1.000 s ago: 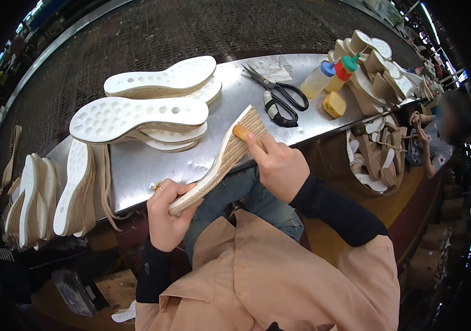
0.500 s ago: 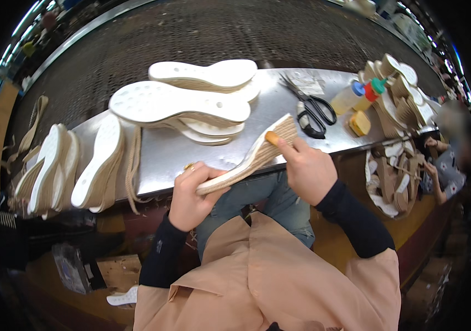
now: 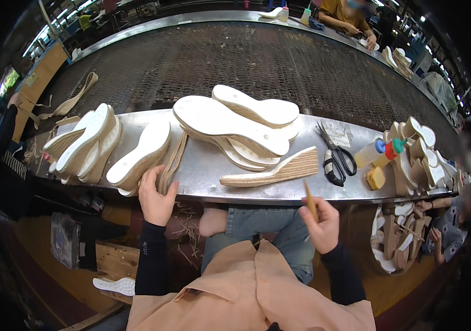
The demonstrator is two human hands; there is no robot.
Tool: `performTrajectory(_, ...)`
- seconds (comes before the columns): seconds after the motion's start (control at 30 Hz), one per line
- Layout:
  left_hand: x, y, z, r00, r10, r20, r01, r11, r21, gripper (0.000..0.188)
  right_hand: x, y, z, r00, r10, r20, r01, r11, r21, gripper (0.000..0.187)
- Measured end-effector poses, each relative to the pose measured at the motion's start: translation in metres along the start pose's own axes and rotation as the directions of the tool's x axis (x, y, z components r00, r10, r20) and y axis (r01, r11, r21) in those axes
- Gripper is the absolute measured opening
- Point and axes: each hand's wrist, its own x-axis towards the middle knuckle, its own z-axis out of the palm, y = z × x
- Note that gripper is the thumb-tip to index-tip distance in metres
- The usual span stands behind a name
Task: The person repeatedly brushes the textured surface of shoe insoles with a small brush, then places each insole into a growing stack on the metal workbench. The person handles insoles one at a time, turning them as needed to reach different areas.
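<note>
Wedge sole (image 3: 271, 174): we see it lying on the metal surface (image 3: 205, 185), apart from both hands, beyond the right fingers and left of them, its tall end to the right.
Right hand (image 3: 324, 225): we see fingers closed round a slim wood-coloured tool (image 3: 310, 203), its tip pointing far, just beside the sole's near edge; we cannot tell if they touch.
Left hand (image 3: 156, 197): thumb and fingers curve apart about the near end of a woven strip (image 3: 175, 161), left of the sole; we cannot tell whether they grip it.
Hidden: the tool's near end, inside the right hand.
Cut off: a far worker (image 3: 351, 21), by the top rim.
Print: we find the marks on a sheet (image 3: 337, 133) beside the black-handled scissors (image 3: 336, 160) and on the left sleeve (image 3: 151, 256) too small to read.
</note>
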Motion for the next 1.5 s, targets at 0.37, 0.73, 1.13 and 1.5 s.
performTrajectory(0.37,-0.017,-0.003,-0.039,0.960,-0.281,0.011,0.245,0.817,-0.521,0.023,0.007,-0.033,0.058,0.897,-0.188,0.401,0.171,0.982,0.078,0.021)
performTrajectory(0.73,-0.037,0.104,-0.100,0.775,0.348,0.528,0.137,0.723,-0.677,0.027,-0.012,-0.086,0.067,0.778,-0.479,0.407,0.240,0.825,0.511,0.042)
performTrajectory(1.13,-0.008,0.117,-0.024,0.733,0.511,0.449,-0.020,0.675,-0.737,0.035,-0.117,-0.044,-0.169,0.895,0.143,-0.423,-0.077,0.983,0.169,0.029)
performTrajectory(1.5,0.002,0.078,-0.013,0.880,0.340,0.333,-0.201,0.899,-0.389,0.041,-0.106,0.106,-0.492,0.039,-0.289,-0.956,-0.461,0.844,-0.274,0.040)
